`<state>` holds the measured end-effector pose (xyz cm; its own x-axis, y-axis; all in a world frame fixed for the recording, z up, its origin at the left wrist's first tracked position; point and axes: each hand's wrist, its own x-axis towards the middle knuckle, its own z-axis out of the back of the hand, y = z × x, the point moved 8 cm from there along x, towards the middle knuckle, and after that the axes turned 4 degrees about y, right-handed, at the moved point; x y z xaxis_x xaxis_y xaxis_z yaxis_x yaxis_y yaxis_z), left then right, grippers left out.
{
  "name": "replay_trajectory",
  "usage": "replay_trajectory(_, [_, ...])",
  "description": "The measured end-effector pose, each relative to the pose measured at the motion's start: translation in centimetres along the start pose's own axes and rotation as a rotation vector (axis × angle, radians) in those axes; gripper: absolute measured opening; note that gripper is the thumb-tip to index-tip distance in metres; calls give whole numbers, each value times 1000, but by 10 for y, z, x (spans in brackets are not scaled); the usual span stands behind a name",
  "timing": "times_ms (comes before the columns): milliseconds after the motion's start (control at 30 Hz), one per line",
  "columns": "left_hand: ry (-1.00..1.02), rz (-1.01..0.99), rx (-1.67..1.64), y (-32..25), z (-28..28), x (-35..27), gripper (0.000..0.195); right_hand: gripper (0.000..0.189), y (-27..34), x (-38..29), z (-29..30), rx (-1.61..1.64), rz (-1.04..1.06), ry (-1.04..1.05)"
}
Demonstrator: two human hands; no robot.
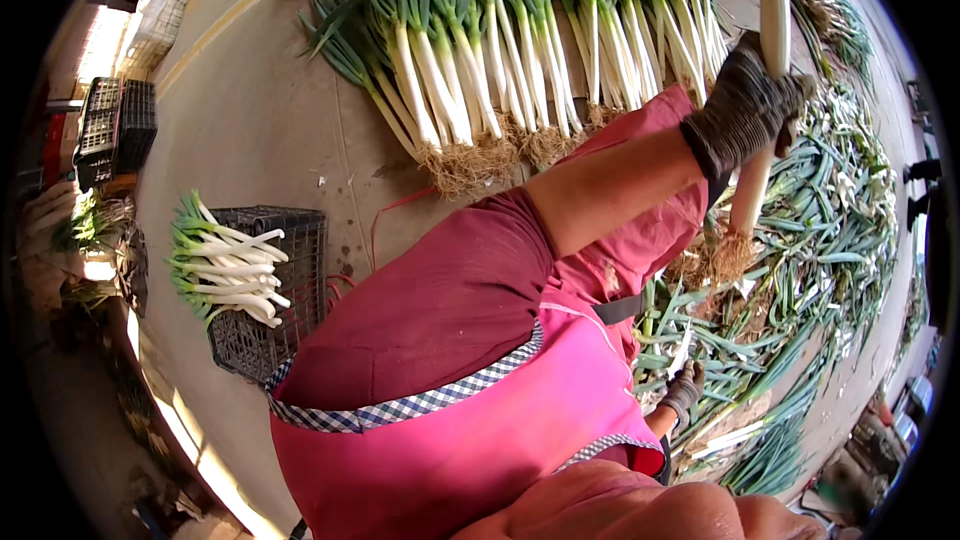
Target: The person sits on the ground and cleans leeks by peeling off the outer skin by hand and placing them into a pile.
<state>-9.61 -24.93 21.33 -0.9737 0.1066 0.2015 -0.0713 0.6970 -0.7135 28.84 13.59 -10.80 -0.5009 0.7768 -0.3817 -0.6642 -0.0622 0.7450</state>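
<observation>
My left hand (pixel 754 101), in a dark ribbed glove, is closed around the white shaft of a large leek (pixel 750 191). The leek's green end leaves the picture at the top; its brown roots hang over the leaf pile. Lower down, my right hand (pixel 684 388), also gloved, is closed on what looks like a knife (pixel 680 352), its pale pointed blade directed upward; the handle is hidden. Beyond my left arm lie many untrimmed leeks (pixel 480 67) in a row, roots towards me. Trimmed leeks (pixel 232 270) rest on a black plastic crate (pixel 300 262) at the left.
A wide heap of cut leek leaves (pixel 817 240) covers the floor at the right. Stacked black crates (pixel 116 127) stand at the far left, near a pale crate (pixel 157 22). A red cord (pixel 386 214) runs over the concrete floor between the crate and the leek roots.
</observation>
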Motion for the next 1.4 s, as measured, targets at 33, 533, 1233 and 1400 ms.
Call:
replay_trajectory(33, [-47,45,4,-13,25,11,40,18,13,-3,-1,85,-2,25])
replay_trajectory(533, [-698,1082,1027,83,543,-167,73,24,27,0,-24,-278,140,205])
replay_trajectory(1233, [411,257,1518,81,146,161,31,59,1,-19,-70,-804,72,386])
replay_trajectory(1400, [566,254,806,177,-47,139,30,18,44,-19,-52,-385,159,9])
